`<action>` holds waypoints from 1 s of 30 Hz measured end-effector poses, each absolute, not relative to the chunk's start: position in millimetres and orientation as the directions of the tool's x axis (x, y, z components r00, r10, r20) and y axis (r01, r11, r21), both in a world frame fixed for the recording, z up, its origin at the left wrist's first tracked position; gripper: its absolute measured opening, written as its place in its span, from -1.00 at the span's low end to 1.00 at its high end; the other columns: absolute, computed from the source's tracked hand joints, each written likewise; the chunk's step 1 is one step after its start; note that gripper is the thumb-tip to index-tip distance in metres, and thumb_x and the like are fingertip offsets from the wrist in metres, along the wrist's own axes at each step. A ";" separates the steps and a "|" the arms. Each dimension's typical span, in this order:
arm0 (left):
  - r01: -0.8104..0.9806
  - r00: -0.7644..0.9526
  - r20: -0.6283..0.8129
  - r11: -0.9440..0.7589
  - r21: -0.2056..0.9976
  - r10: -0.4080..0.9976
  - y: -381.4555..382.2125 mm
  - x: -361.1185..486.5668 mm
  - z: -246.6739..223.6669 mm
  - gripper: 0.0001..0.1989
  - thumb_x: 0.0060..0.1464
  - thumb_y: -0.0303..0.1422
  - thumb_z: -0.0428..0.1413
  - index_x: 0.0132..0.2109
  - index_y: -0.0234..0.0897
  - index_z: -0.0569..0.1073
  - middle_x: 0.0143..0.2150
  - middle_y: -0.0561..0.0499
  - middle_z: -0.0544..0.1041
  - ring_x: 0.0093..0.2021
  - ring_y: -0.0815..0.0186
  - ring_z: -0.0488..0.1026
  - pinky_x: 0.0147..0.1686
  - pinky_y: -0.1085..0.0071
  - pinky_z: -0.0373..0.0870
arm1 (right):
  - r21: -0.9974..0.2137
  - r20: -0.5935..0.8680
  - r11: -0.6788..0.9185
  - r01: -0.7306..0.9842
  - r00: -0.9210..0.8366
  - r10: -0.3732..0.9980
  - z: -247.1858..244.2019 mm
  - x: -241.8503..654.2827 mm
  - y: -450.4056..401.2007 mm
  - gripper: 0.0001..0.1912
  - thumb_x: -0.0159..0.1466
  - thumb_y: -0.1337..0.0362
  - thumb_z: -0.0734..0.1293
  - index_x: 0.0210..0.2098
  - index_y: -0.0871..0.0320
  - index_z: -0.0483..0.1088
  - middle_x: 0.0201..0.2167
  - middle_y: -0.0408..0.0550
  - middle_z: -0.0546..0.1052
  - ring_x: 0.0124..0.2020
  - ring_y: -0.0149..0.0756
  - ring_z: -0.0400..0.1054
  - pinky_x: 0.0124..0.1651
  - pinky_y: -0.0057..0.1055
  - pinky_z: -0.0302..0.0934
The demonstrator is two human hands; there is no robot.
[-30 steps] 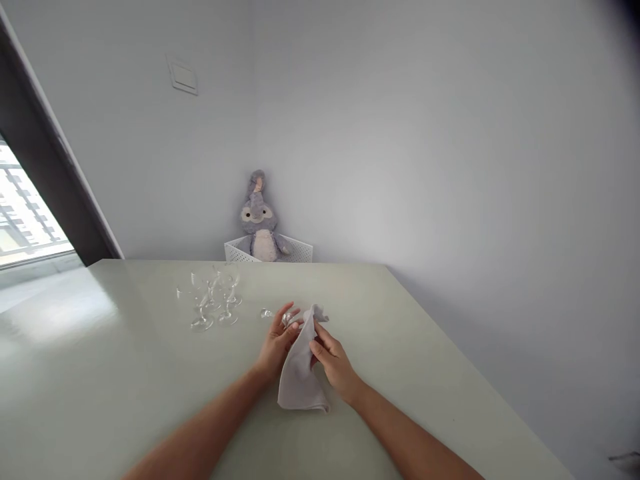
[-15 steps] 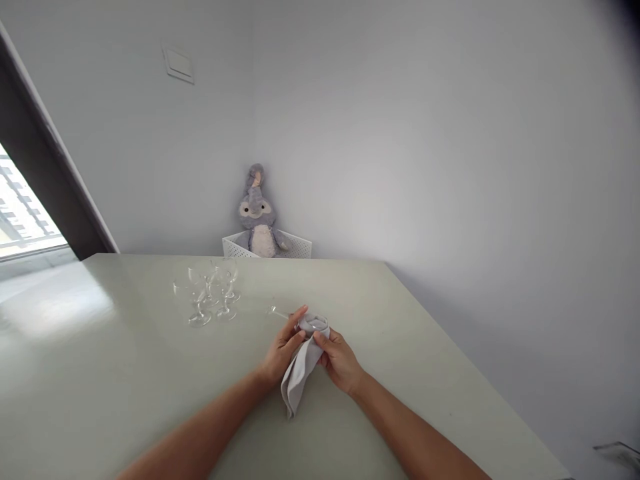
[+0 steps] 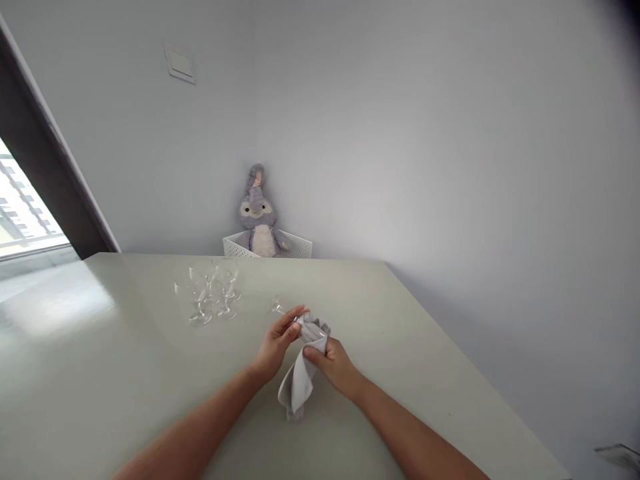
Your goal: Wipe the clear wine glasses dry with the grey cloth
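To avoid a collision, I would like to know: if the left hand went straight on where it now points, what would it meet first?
Probably the light grey cloth, bunched just ahead of the left hand; the exact depth is hard to judge.

Left fingers (image 3: 293, 331) around glass (image 3: 278, 307), right fingers (image 3: 316, 357) gripping pale cloth (image 3: 301, 383)

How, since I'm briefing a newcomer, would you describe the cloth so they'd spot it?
On the pale table, find the left hand and right hand. Between them is the light grey cloth, hanging in folds, opaque unlike the clear glasses beyond.
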State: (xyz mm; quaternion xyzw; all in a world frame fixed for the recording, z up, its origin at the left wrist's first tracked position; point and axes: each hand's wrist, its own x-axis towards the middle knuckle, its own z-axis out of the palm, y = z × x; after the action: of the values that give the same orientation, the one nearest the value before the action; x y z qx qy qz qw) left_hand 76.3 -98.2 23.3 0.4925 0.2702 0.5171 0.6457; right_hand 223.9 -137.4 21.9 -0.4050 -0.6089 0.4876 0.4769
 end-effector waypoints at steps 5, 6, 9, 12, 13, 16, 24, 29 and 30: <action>-0.341 0.361 0.099 0.032 0.940 0.927 -93.8 73.1 27.0 -0.70 -0.03 -0.24 0.10 -0.14 -0.27 0.46 -0.25 -0.08 0.50 -0.28 0.26 0.41 -0.27 0.38 0.33 | -0.821 0.328 0.410 0.399 -0.258 0.909 23.2 230.0 -137.7 -0.77 0.12 0.16 0.27 -0.25 0.05 0.44 -0.34 -0.06 0.47 -0.31 -0.23 0.25 -0.18 -0.36 0.06; -0.303 0.355 0.103 0.010 0.953 0.929 -92.8 71.6 28.7 -0.71 -0.03 -0.23 0.10 -0.17 -0.28 0.47 -0.31 -0.06 0.50 -0.33 0.28 0.40 -0.30 0.39 0.33 | -0.846 0.313 0.390 0.364 -0.253 0.915 23.5 229.7 -137.2 -0.78 0.12 0.15 0.27 -0.27 0.04 0.44 -0.36 -0.07 0.47 -0.32 -0.23 0.26 -0.20 -0.37 0.06; -0.208 0.343 0.199 -0.132 0.969 0.918 -91.7 66.7 34.1 -0.71 -0.02 -0.25 0.09 -0.13 -0.25 0.47 -0.29 -0.04 0.49 -0.29 0.28 0.38 -0.24 0.38 0.31 | -0.983 0.166 0.179 0.045 -0.206 0.964 25.9 226.9 -135.5 -0.79 0.07 0.13 0.31 -0.35 0.10 0.45 -0.50 -0.15 0.44 -0.47 -0.34 0.23 -0.34 -0.43 0.08; -0.211 0.414 0.308 -0.239 0.948 0.857 -93.5 63.4 38.4 -0.65 -0.04 -0.30 0.12 -0.05 -0.18 0.42 0.01 -0.07 0.38 0.01 0.16 0.26 -0.04 0.33 0.22 | -0.911 -0.054 -0.130 -0.391 -0.201 0.978 30.0 224.4 -134.2 -0.74 -0.02 0.11 0.38 -0.40 0.14 0.42 -0.63 -0.21 0.36 -0.60 -0.44 0.14 -0.48 -0.48 0.04; -0.227 0.438 0.316 -0.236 0.945 0.842 -94.3 63.0 39.3 -0.64 -0.05 -0.32 0.13 -0.04 -0.18 0.42 0.06 -0.08 0.34 0.06 0.13 0.21 -0.02 0.32 0.20 | -0.855 -0.105 -0.202 -0.478 -0.222 0.969 31.1 223.9 -134.0 -0.74 -0.04 0.09 0.38 -0.43 0.14 0.42 -0.66 -0.22 0.33 -0.62 -0.45 0.12 -0.51 -0.49 0.03; -0.266 0.460 0.268 -0.157 0.951 0.847 -95.2 63.3 39.5 -0.63 -0.09 -0.33 0.16 -0.06 -0.21 0.43 0.02 -0.12 0.37 0.00 0.13 0.28 -0.05 0.33 0.23 | -0.824 -0.127 -0.247 -0.510 -0.259 0.958 30.7 223.0 -134.1 -0.74 -0.02 0.10 0.37 -0.41 0.13 0.41 -0.66 -0.22 0.32 -0.63 -0.45 0.11 -0.52 -0.49 0.02; -0.233 0.460 0.091 0.021 0.972 0.883 -89.8 64.7 30.8 -0.65 -0.01 -0.17 0.05 -0.13 -0.28 0.46 -0.43 -0.02 0.46 -0.46 0.35 0.37 -0.42 0.43 0.37 | -0.832 0.326 0.412 0.372 -0.273 0.905 19.9 224.8 -141.0 -0.78 0.11 0.14 0.27 -0.33 0.09 0.45 -0.41 -0.05 0.47 -0.37 -0.24 0.25 -0.25 -0.37 0.08; -0.177 0.438 0.172 -0.103 0.979 0.882 -95.0 64.8 34.6 -0.63 0.02 -0.15 0.01 -0.09 -0.24 0.45 -0.36 -0.03 0.47 -0.37 0.31 0.38 -0.34 0.41 0.37 | -0.949 0.236 0.275 0.154 -0.231 0.944 26.8 222.5 -142.6 -0.75 0.11 0.12 0.28 -0.30 0.10 0.44 -0.46 -0.10 0.45 -0.44 -0.30 0.23 -0.33 -0.40 0.09; -0.184 0.456 0.194 -0.121 0.975 0.869 -96.6 64.7 35.9 -0.63 0.01 -0.18 0.04 -0.04 -0.21 0.41 -0.28 -0.04 0.47 -0.29 0.28 0.38 -0.26 0.38 0.35 | -0.985 0.169 0.175 0.009 -0.203 0.964 28.6 222.1 -141.6 -0.74 0.11 0.11 0.29 -0.29 0.13 0.43 -0.49 -0.12 0.43 -0.48 -0.34 0.22 -0.37 -0.42 0.10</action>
State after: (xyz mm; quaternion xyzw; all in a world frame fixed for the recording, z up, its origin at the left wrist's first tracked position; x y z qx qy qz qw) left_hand 64.7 -96.6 35.9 0.6067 0.2820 0.4387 0.5999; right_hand 222.1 -141.6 28.6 -0.4081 -0.5963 0.4961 0.4814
